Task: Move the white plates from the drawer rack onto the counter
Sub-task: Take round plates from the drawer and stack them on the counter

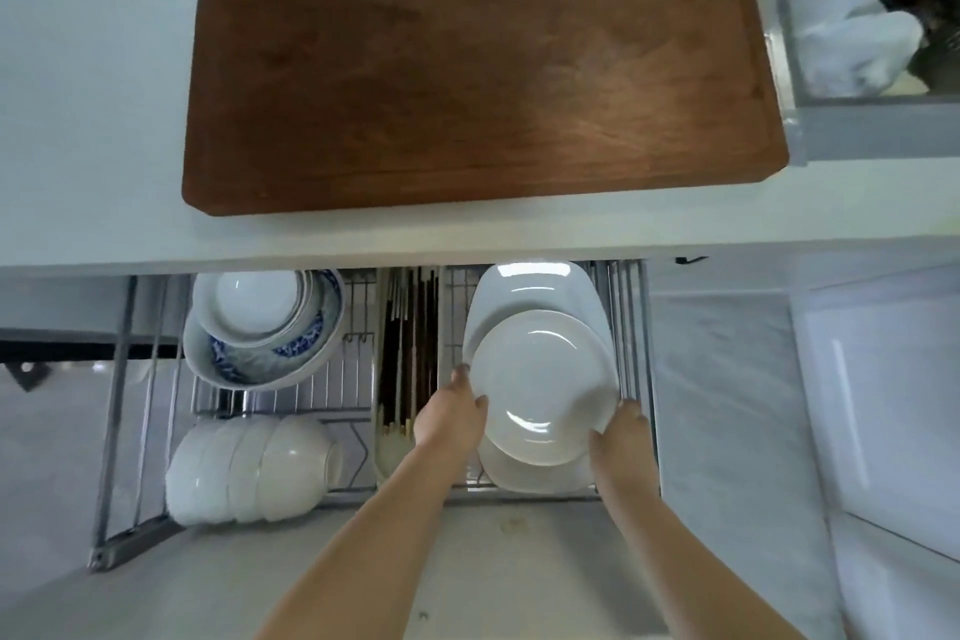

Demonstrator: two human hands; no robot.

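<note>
A round white plate (pixel 540 379) sits on top of the plate stack in the right part of the pulled-out wire drawer rack (pixel 631 327). My left hand (pixel 454 413) grips its left rim and my right hand (pixel 621 437) grips its lower right rim. Behind it leans a larger white squarish plate (pixel 530 286). Another white plate (pixel 530 478) shows under the held one at the front. The white counter (pixel 93 120) lies above the drawer.
A large brown wooden cutting board (pixel 478 57) covers the counter's middle. In the rack's left part are a blue-patterned bowl (pixel 270 353) holding a white dish, and several stacked white bowls (pixel 249 468). Dark chopsticks (pixel 408 343) fill the middle slot. A sink (pixel 872 5) is at top right.
</note>
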